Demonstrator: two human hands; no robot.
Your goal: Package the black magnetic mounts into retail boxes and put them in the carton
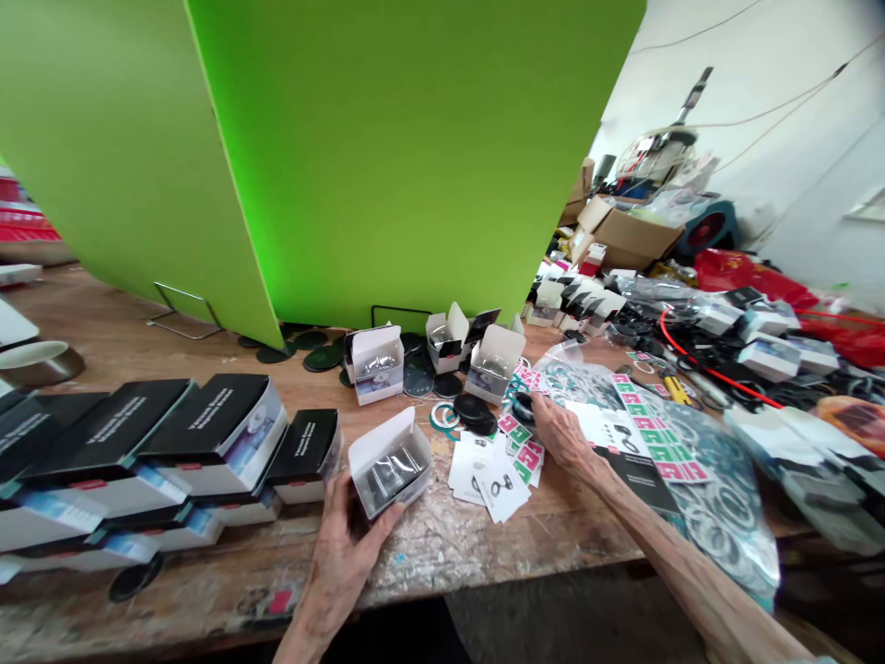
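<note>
Head cam view, shot from my own eyes over the bench. My left hand [336, 558] is cupping a small open white cardboard box [388, 464] from underneath, fingers and thumb closed round it, so that grip is properly on. The box sits just above the near edge of the scuffed wooden workbench [498, 544], its long axis running roughly left to right and tipped a bit, with the open top and raised flap pointing up and away from me. Something dark and shiny is inside, can't really tell what.

My right hand [561, 431] is out near the middle of the bench, fingertips together on a round black disc [524, 409], though they hide most of it, so I can't swear how tight that is. Around it are loose white printed leaflets [494, 484], pink-and-green sticker sheets [660, 433] and a clear plastic bag printed with teal rings [719, 526], partly under my right forearm [664, 535].

What could go wrong: with the box tipped in one hand, whatever's inside could slide out past that flap. The row of black-topped white boxes [221, 429] is right beside my left hand, so one careless knuckle could knock it over, and dragging my arm across that bag could sweep the leaflets around.
</note>
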